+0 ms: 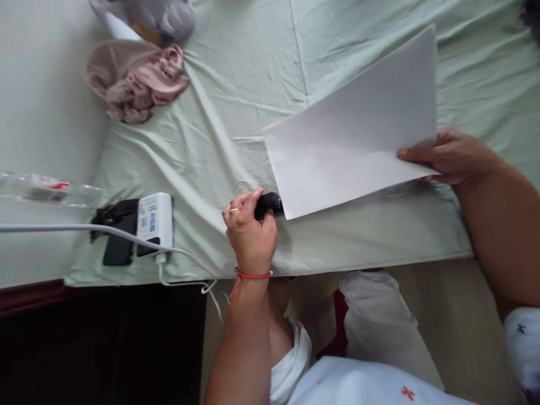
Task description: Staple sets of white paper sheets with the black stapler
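My left hand [252, 225] is wrapped round a small black stapler [269, 205], whose front end meets the lower left corner of the white paper [354, 129]. Whether the paper's edge sits inside the jaws I cannot tell. At the paper's right edge, my right hand [458, 156] pinches it with the thumb on top and the fingers beneath. The paper is tilted, its right side raised above the pale green cloth. It may be several sheets together.
The pale green cloth [236, 112] covers the table. On the left are a white box-shaped device [155, 216] with a cable [113, 230], a dark phone [119, 244] and a clear plastic bottle [50, 190]. A crumpled pink cloth [139, 81] lies farther back.
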Tool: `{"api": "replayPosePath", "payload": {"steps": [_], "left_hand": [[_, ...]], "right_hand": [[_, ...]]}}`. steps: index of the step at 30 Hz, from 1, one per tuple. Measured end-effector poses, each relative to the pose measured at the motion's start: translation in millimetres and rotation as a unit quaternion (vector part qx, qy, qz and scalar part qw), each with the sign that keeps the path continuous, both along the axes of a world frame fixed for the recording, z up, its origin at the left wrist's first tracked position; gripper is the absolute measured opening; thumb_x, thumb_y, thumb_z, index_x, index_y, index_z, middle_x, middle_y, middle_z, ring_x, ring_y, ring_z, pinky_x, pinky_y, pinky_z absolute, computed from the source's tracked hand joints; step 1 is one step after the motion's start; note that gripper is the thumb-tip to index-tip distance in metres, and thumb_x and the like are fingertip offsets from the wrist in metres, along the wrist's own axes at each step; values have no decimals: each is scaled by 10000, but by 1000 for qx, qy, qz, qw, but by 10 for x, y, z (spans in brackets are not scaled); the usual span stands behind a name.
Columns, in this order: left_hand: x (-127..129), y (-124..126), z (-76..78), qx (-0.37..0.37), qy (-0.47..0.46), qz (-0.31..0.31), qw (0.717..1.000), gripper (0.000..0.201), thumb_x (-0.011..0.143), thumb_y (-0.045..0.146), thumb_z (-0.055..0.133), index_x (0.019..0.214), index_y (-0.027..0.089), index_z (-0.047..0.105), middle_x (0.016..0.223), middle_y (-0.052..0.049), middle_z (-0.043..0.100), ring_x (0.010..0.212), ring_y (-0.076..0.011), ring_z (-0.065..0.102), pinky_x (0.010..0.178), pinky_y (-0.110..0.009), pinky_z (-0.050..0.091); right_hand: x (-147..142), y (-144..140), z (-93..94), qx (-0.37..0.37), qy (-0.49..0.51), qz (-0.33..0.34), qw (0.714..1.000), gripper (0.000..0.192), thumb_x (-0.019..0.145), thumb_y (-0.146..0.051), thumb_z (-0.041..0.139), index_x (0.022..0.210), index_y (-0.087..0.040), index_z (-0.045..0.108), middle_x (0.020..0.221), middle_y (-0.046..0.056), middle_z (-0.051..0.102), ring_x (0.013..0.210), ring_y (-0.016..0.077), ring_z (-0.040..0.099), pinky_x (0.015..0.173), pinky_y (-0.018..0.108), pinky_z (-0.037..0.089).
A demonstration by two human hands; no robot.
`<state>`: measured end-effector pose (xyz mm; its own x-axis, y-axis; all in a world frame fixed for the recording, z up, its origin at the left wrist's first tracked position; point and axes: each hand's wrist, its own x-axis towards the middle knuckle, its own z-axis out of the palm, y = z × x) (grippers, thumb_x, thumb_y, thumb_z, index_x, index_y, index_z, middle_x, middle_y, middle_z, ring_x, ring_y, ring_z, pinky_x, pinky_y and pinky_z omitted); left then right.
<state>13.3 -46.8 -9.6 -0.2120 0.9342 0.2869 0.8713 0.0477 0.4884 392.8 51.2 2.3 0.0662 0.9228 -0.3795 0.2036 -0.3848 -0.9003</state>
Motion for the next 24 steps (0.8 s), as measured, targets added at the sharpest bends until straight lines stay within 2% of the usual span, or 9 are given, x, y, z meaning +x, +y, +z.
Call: {"api": "replayPosePath", "payload": {"steps": [4,8,12,15,17,19,22,24], "left_hand": [[7,-1,5,3,-1,-3,1000,426,900,108,702,1284,260,802,1323,-129,783,1308,-347,695,1287,-572,469],[-1,-8,9,12,4,-9,1000,447,890,108,689,1290,252,825,1297,-122,800,1285,-333,715,1275,-550,484],[-12,-13,-3,22,-8,-17,1000,508,869,60,574,1237,264,859,1267,-86,840,1254,-291,747,1256,-526,497],[17,-7,-10,40,-41,-15,998,449,924,112,541,1200,225,877,1251,-109,856,1244,-294,764,1252,-538,503],[61,1,-1,44,-60,-3,997,371,1006,203,560,1199,215,877,1289,-126,850,1328,-316,738,1295,-575,461],[110,13,19,35,-66,18,997,316,1057,289,600,1208,239,873,1382,-121,823,1495,-356,637,1351,-654,368],[137,33,41,-3,-66,35,997,274,1050,295,659,1232,293,864,1531,-84,752,1655,-407,459,1361,-795,226],[105,49,30,-23,-70,25,997,273,1035,288,686,1242,316,860,1566,-66,730,1671,-406,437,1360,-810,218]], "right_hand": [[-41,5,-25,-42,7,23,999,262,718,-234,964,703,-200,705,670,9,681,507,109,543,378,215,409],[-81,-7,-3,-42,-3,-5,999,193,772,-186,901,725,-202,714,709,17,703,537,120,575,410,224,436],[-145,-28,47,-44,-9,1,999,217,808,-147,848,679,-200,683,648,10,655,479,109,516,372,229,380],[-184,-35,77,-54,-22,3,998,252,839,-118,793,643,-201,657,592,7,614,441,111,487,354,240,354],[-188,-32,76,-56,-25,1,998,248,847,-112,786,650,-198,662,580,5,605,437,114,488,357,243,356],[-174,-25,59,-55,-20,6,998,231,836,-126,818,671,-197,673,579,1,605,449,115,493,367,242,368],[-145,-14,21,-50,-8,20,999,220,813,-140,846,681,-198,679,590,3,622,479,118,506,390,242,402],[-132,-10,-3,-43,-4,22,999,203,809,-133,827,678,-198,685,594,8,631,489,118,510,398,239,415]]}}
